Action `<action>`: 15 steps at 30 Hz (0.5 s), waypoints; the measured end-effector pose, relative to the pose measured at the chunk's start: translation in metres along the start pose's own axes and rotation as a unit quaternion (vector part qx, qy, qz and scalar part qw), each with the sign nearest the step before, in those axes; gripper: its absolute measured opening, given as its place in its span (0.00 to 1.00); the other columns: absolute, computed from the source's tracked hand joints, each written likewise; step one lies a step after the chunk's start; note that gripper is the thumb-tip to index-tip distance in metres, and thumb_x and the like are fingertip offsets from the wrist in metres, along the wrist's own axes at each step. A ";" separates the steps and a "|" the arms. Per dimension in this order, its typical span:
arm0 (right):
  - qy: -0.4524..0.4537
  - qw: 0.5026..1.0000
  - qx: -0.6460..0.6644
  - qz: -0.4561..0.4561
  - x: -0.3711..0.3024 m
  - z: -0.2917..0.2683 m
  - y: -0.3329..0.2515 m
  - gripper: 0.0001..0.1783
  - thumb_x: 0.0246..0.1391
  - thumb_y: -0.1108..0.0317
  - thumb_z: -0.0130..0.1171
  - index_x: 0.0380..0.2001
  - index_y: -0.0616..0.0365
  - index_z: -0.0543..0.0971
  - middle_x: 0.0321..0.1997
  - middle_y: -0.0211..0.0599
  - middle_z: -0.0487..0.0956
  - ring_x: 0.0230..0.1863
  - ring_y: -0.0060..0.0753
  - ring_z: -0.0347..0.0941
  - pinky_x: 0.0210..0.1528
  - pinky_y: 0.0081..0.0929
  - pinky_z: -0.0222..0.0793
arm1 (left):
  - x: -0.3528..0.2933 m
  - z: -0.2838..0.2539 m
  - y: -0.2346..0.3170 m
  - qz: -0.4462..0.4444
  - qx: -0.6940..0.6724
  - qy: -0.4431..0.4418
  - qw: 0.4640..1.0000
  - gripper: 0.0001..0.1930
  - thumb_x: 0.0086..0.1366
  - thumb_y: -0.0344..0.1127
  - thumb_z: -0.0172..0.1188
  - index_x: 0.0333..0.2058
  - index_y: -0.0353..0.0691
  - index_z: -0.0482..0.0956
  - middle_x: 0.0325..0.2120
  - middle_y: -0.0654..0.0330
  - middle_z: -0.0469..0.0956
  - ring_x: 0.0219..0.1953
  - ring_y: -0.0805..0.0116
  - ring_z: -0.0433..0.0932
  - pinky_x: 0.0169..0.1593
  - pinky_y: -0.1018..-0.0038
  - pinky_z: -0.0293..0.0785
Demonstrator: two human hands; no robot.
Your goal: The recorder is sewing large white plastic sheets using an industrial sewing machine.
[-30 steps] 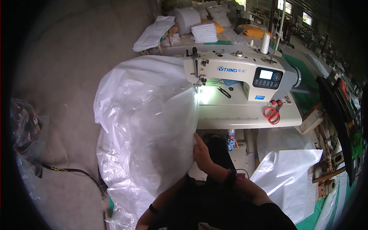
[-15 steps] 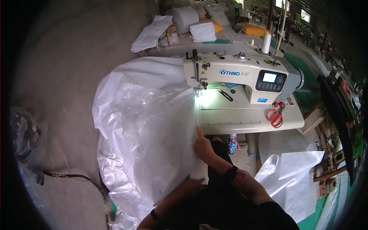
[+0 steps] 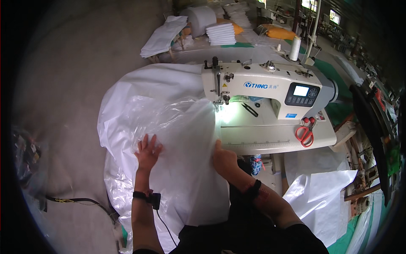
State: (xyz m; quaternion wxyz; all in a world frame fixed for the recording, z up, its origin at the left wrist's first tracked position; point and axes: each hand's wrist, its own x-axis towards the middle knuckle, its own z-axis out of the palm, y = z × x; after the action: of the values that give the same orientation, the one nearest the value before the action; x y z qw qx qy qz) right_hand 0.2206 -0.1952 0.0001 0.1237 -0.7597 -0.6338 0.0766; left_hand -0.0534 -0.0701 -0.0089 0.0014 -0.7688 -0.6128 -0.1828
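A large white sheet with a clear plastic film (image 3: 186, 169) over it drapes across the left side of the sewing machine (image 3: 258, 84). Its right edge runs up to the lit needle area. My left hand (image 3: 148, 153) lies flat on the film with its fingers spread. At the sheet's right edge, close to the front of the machine bed, my right hand (image 3: 224, 161) grips that edge with curled fingers, the index finger stretched along it. Black thread snips (image 3: 249, 110) and red-handled scissors (image 3: 304, 135) rest on the machine bed.
A thread cone (image 3: 294, 48) stands behind the machine. Folded white sheets (image 3: 220, 34) and an orange sack (image 3: 277, 32) lie on the back table. Another white sheet (image 3: 317, 199) hangs at the right. A black cable (image 3: 80, 200) crosses the floor at left.
My left hand has risen from near my lap to the film and spread its fingers. The sheet's lower part has spread toward my lap. My right hand stays at the edge.
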 end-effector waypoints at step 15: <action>0.011 0.999 -0.040 0.022 0.094 -0.010 0.019 0.26 0.51 0.70 0.45 0.55 0.68 0.66 0.26 0.40 0.80 0.28 0.39 0.79 0.28 0.34 0.73 | 0.107 0.007 0.006 -0.079 0.049 -0.145 0.985 0.34 0.61 0.65 0.41 0.63 0.61 0.53 0.64 0.56 0.53 0.65 0.45 0.51 0.59 0.32 0.34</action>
State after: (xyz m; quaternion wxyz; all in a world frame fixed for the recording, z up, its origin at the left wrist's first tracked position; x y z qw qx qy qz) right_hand 0.2584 -0.1066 0.0077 0.0984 -0.7782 -0.6185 0.0460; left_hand -0.0258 0.0306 0.0163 -0.0643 -0.7352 -0.6737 -0.0387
